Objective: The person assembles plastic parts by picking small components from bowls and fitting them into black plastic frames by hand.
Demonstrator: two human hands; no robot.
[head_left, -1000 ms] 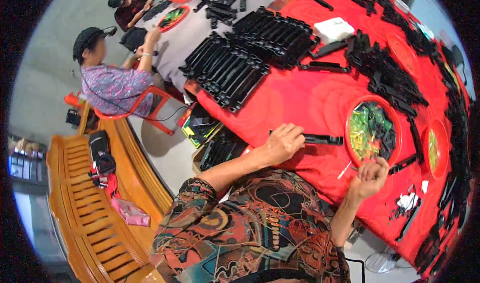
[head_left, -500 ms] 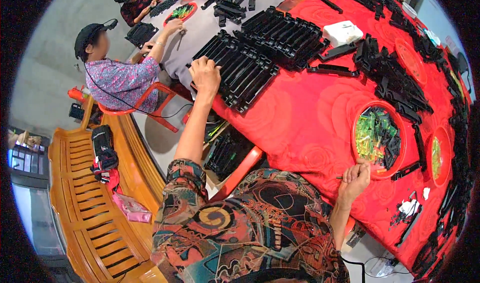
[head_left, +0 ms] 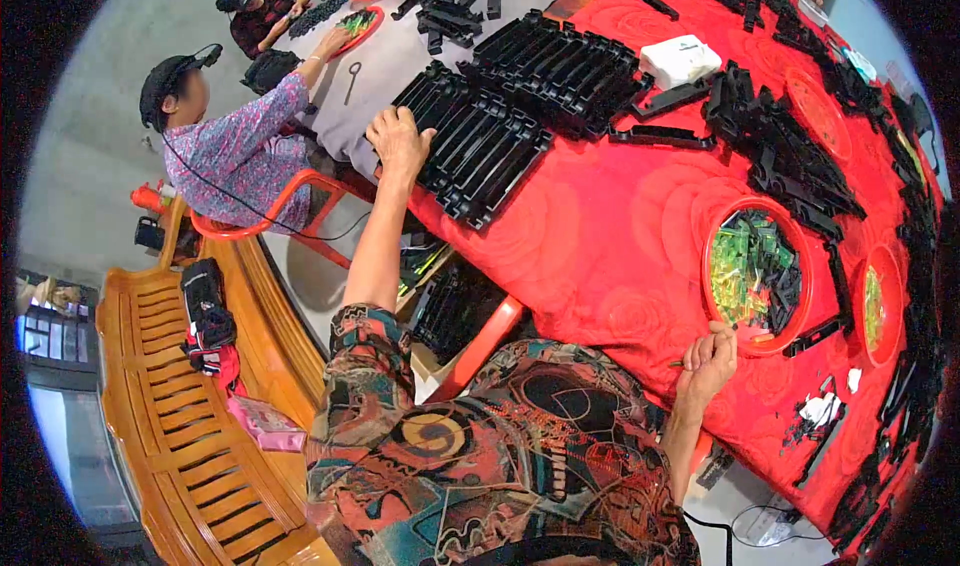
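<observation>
1. Over at the far-left edge of the red tablecloth (head_left: 600, 236), the left hand (head_left: 398, 138) is stretched out with fingers curled onto the end of the row of long black plastic strips (head_left: 470, 151), touching them.
2. Right hand (head_left: 708, 363) sits near the table's front edge, closed in a loose fist, pinching what looks like a thin stick; hard to tell.
3. Just beyond it is a red round tray (head_left: 712, 234) full of green and black bits.
4. Another person in a floral shirt (head_left: 235, 151) sits further left, working at a grey table (head_left: 380, 61).
</observation>
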